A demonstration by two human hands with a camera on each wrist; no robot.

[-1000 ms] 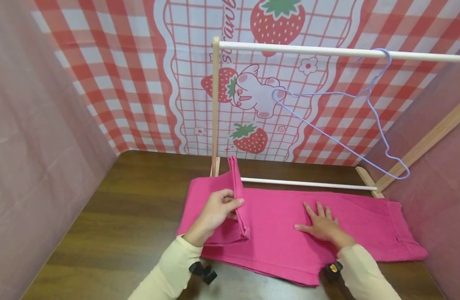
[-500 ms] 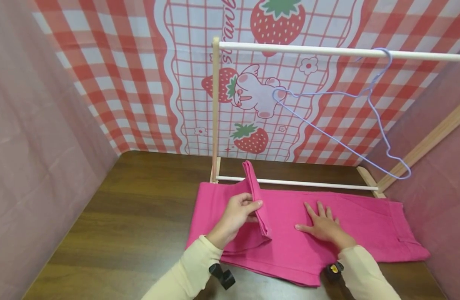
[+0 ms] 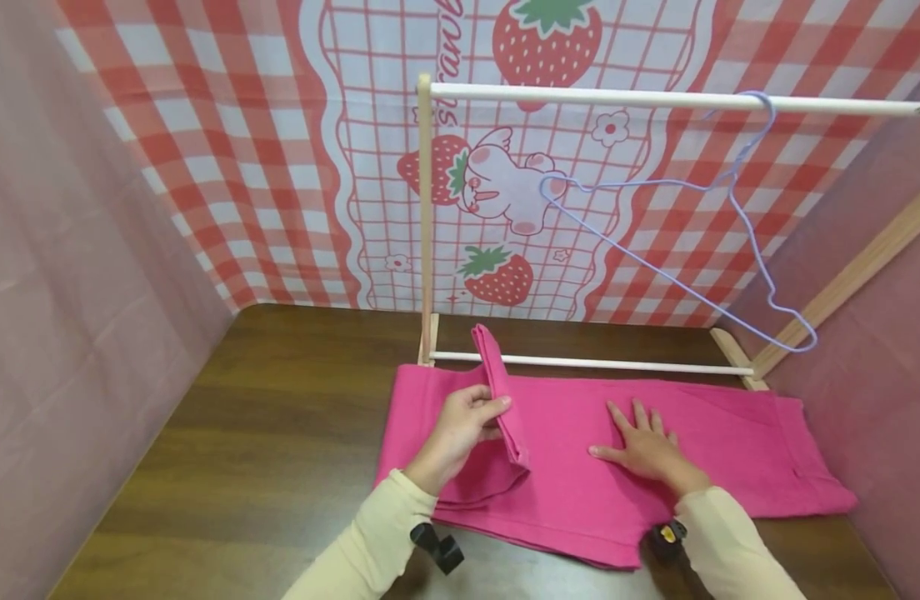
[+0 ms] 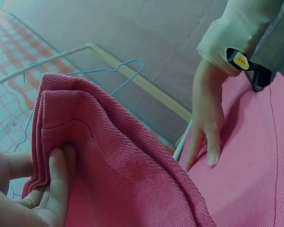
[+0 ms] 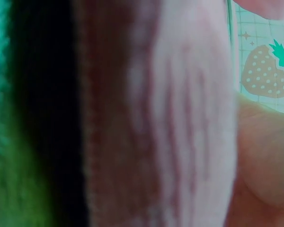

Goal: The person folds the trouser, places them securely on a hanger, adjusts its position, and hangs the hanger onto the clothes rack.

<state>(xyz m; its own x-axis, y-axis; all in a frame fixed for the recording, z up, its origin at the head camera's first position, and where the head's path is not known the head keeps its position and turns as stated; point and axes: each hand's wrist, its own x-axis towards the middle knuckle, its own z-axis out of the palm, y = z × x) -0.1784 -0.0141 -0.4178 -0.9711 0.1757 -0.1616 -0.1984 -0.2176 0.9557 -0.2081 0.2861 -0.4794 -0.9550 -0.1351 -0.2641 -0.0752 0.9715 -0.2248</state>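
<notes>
Well, the biggest thing is the strawberry cloth [image 3: 272,158] on the far side, and then comes the brown table [image 3: 205,450]. A rack [image 3: 580,95] stands at the far side of the table, with its long bars running left to right. The pink pants [image 3: 565,500] lie on the table, on the near side of the rack, stretched out sideways, likely so they stay flat and easy to fold. Their left end is folded over toward the right, and its edge is held up off the rest. A thin purple hanger [image 3: 732,177] hooks over the rack's top bar, on the right. The left hand [image 3: 460,425] holds up that folded edge, I think to keep its layers together. Its thumb and fingers pinch the layers, open only as wide as the cloth between them. The right hand [image 3: 647,450] rests on the middle of the pants, maybe to stop them sliding. Its fingers are spread wide, with the thumb out to the left, all touching the pink cloth.
</notes>
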